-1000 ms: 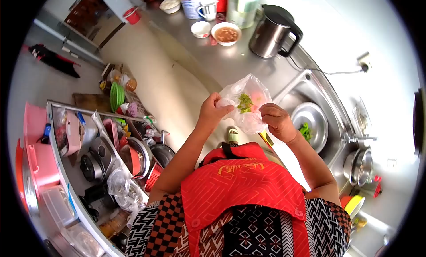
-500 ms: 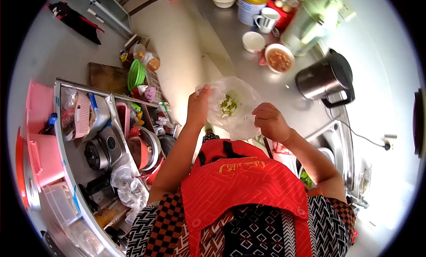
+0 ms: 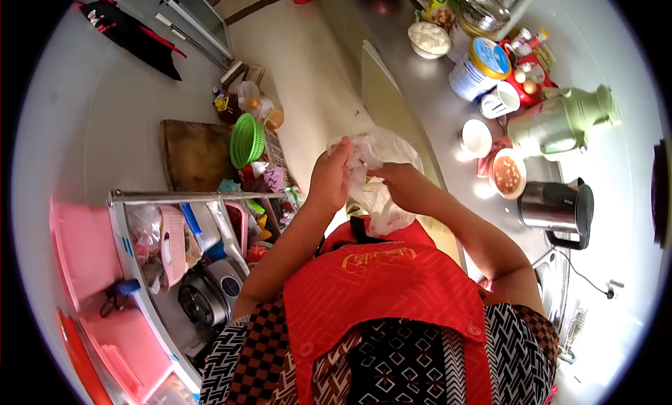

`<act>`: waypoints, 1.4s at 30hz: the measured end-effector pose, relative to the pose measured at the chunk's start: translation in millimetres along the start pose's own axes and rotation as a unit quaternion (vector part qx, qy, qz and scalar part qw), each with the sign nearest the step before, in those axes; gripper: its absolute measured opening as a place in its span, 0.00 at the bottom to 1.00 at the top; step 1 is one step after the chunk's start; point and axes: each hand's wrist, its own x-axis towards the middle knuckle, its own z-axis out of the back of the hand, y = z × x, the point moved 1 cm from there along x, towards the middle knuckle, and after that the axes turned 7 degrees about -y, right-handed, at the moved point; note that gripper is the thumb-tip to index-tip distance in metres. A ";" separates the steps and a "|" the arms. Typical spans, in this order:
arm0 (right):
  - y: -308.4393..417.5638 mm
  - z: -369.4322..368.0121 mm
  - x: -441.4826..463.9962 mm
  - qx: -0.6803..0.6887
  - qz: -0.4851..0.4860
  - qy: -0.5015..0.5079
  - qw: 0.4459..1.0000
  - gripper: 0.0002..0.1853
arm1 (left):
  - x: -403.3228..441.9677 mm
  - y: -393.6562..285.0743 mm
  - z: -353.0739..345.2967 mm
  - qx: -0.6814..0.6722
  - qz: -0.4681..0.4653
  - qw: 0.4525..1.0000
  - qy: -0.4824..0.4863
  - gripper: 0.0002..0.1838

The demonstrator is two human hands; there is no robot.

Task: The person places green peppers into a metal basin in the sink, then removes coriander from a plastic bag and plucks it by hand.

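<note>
A thin, translucent plastic bag hangs in front of my red apron, bunched at its upper part. My left hand is closed on the bag's gathered left side, with the thumb on top. Against the middle of the bag, my right hand pinches the film with bent fingers. The two hands are close together but apart. Folds of plastic hide whatever lies inside the bag.
On the steel counter to the right stand a bowl of reddish-brown food, a white bowl, a mug, a tin, a green thermos and an electric kettle. A packed rack stands left.
My right hand has moved left towards my left hand, and the bag is now bunched up. The green leaves seen in it before are hidden. My view has turned, shifting the surroundings.
</note>
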 end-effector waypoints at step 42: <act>-236.7 58.9 767.2 0.075 0.021 0.028 0.997 0.06 | 543.1 -505.1 70.2 0.716 -0.143 0.679 0.079 0.35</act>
